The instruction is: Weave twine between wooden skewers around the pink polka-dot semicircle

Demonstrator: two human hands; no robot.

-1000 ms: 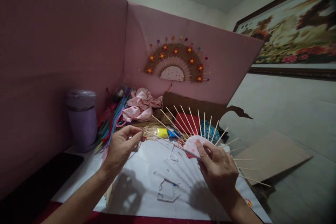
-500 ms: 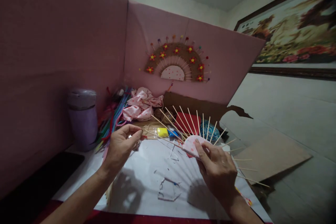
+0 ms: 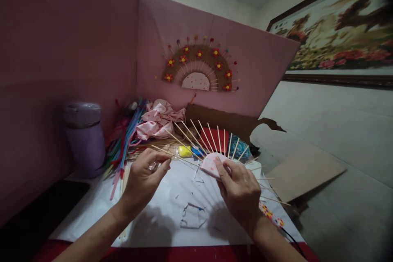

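The right hand (image 3: 242, 184) grips a pink half-disc (image 3: 210, 165) with thin sticks (image 3: 219, 139) fanning out; the left hand (image 3: 143, 177) perhaps touches the leftmost stick (image 3: 161, 150). A flowered fan (image 3: 207, 56) adorns the far board (image 3: 256, 69); left stands a purple container (image 3: 86, 143).

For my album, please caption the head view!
Right hand holds a spotted half-circle with sticks fanning; left hand near one stick.

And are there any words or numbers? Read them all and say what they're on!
No words, numbers or signs can be read.
Framed picture: dark marks near its top left, perhaps writing, too small to read.
Yellow packet and the fan in the right hand: no print I can make out.
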